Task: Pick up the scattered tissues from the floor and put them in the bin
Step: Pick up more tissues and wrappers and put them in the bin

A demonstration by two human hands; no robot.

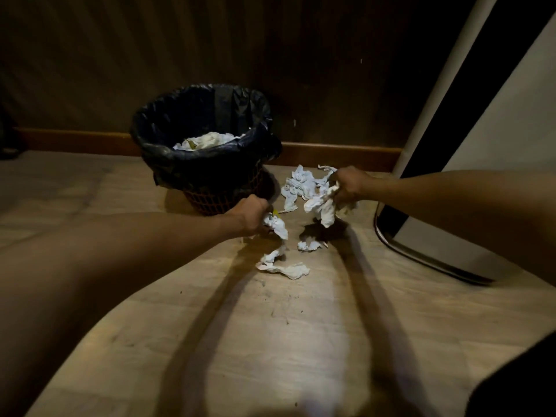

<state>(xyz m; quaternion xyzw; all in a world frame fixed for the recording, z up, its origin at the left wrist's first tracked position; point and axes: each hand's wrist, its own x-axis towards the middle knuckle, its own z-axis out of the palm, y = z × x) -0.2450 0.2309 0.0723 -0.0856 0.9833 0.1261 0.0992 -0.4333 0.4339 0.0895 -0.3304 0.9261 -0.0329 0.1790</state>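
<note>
Tissues lie scattered on the floor, at about 4 o'clock from the bin, near enough for short carries. The bin, lined with a black bag, already holds a pile of crumpled white paper. The left hand is closed on one wad, likely so it can be lifted clear. At 3 o'clock from it, the right hand clamps a larger bunch. More scraps lie toward 6 o'clock.

My forearms are bare, no sleeves showing. My left hand and right hand wear no gloves, and I cannot make out any ring or watch.
</note>
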